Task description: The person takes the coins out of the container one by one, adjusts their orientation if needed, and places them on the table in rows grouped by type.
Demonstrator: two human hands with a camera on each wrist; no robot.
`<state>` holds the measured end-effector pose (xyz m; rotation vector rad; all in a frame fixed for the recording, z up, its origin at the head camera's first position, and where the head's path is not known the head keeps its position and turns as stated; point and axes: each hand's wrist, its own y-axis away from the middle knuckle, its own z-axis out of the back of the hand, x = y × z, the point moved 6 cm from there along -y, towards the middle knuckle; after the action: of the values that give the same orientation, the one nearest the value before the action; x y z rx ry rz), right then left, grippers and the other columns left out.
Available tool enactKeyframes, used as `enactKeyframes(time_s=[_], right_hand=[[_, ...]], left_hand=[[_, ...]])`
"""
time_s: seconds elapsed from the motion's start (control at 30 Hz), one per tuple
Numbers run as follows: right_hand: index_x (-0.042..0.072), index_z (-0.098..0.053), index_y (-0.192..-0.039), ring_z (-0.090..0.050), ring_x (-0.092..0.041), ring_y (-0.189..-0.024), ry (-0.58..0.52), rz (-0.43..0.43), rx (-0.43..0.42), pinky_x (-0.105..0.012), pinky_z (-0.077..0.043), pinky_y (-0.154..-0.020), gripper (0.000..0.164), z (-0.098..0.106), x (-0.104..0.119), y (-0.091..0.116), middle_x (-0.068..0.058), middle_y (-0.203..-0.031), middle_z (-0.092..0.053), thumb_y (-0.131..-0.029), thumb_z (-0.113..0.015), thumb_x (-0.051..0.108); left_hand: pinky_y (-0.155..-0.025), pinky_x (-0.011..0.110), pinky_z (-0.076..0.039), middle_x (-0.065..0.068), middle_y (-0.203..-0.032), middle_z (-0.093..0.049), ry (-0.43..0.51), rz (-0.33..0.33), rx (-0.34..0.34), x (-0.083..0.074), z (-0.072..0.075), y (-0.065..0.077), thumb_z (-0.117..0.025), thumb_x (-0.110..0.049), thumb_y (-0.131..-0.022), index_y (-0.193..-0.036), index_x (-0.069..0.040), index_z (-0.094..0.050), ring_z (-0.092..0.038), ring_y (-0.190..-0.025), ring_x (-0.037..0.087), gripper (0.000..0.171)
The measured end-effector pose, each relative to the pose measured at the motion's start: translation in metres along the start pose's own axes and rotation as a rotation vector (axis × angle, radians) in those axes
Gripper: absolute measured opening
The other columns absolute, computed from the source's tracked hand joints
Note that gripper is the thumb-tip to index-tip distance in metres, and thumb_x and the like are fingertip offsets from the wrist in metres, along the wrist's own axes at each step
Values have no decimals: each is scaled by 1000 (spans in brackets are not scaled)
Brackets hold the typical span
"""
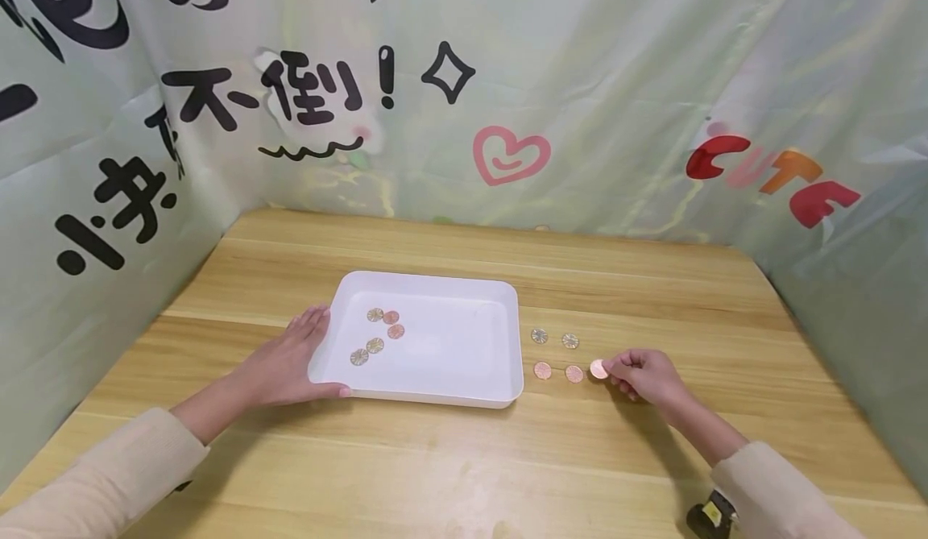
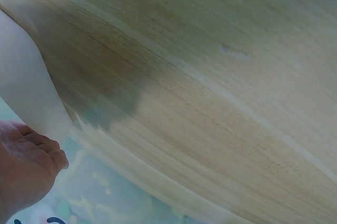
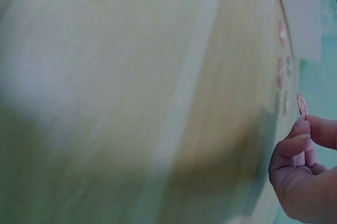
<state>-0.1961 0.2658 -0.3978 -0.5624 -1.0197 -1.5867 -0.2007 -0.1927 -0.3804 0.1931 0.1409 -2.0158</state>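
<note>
Coin point(image 1: 598, 370) in R fingers point(image 1: 625, 370), 4 coins point(image 1: 574, 374) btwn it & tray point(image 1: 457, 342).

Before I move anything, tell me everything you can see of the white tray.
The white tray is a shallow rectangle with rounded corners, a smooth flat floor and low raised walls; it looks like plastic. It sits upright and level on the wood-grained table, its long sides running left to right. Five small round discs, two reddish and three duller, lie in its left half; the right half is bare. The left hand rests against its left end, thumb along the near edge.
</note>
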Motion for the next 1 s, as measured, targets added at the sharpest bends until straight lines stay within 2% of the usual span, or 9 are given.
enactKeyframes(time_s=[0.2, 0.5, 0.8, 1.0], right_hand=[[-2, -59, -80, -47, -6, -55, 61, -2, -19, -19, -43, -47, 16, 9, -11, 1, 4, -63, -54, -90, -55, 10], [-2, -59, -73, -45, -7, -48, 117, -12, -57, -20, -41, -42, 18, 12, -14, 1, 3, -58, -53, -87, -59, 10], [-1, -58, -74, -47, -10, -52, 201, -2, -78, -21, -42, -43, 18, 13, -13, 1, 2, -58, -54, -87, -60, 10], [-3, -59, -77, -48, -10, -55, 203, 12, -101, -21, -42, -46, 16, 15, -9, 2, 0, -62, -56, -89, -56, 8]], left_hand=[[-112, 54, -24, 32, -147, -24, 6, 5, 6, 0, 0, 0, -64, -64, -70, -138, 17, -24, -22, -137, 46, 113], [-112, 54, -24, 32, -147, -24, 7, 9, 5, 0, 1, 1, -64, -63, -71, -138, 17, -25, -22, -137, 46, 112], [-112, 54, -24, 32, -147, -23, 0, 8, 7, 1, -1, 0, -64, -65, -70, -138, 17, -24, -22, -137, 45, 113], [-112, 54, -25, 32, -147, -24, 1, 6, 1, 1, -1, 1, -65, -65, -69, -138, 17, -25, -22, -137, 45, 114]])
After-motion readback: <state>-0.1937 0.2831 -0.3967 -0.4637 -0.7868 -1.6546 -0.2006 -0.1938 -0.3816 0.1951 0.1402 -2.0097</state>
